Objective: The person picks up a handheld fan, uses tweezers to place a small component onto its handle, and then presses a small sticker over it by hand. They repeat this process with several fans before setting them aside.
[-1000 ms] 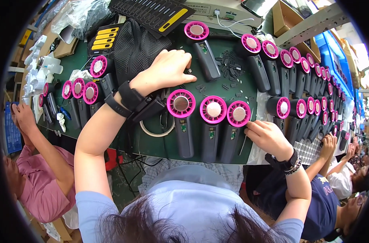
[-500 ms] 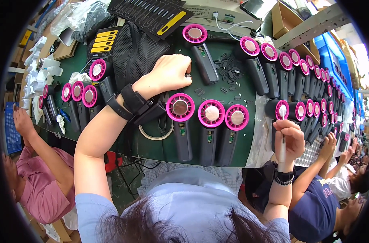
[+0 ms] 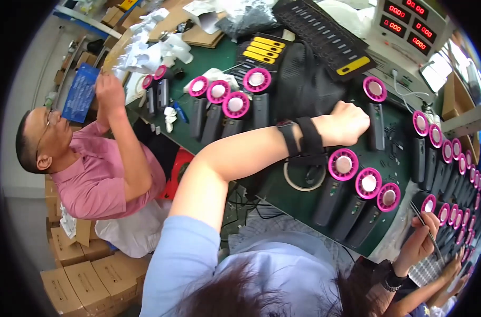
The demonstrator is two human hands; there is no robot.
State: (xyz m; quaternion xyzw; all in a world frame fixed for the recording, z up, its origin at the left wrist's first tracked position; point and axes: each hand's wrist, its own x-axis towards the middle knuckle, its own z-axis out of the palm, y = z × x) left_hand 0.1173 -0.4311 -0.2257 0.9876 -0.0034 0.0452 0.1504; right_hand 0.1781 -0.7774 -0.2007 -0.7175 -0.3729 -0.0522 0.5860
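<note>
My left hand (image 3: 346,124) is closed in a fist over the green table, beside one handheld fan (image 3: 375,89) with a magenta ring head and dark grey handle. Whatever its fingers may hold is hidden. A black strap (image 3: 309,134) circles the left wrist. At the lower right, my right hand (image 3: 416,247) grips a pair of slim metal tweezers (image 3: 436,247), whose tips point up beside another magenta-ringed fan (image 3: 428,204). Three more fans (image 3: 368,183) lie side by side between my arms. Small dark pieces (image 3: 393,138) are scattered right of my left fist.
Rows of fans (image 3: 448,151) line the right side. More fans (image 3: 235,105) lie left, near a person in pink (image 3: 100,179). A black mesh bag (image 3: 309,79), a black tray (image 3: 325,37) and a meter with red digits (image 3: 409,24) stand at the back.
The view has swung left, so the table has shifted right and the pink-shirted person shows more fully. My left fist stays near the same fan; my right hand still holds the tweezers by the fans.
</note>
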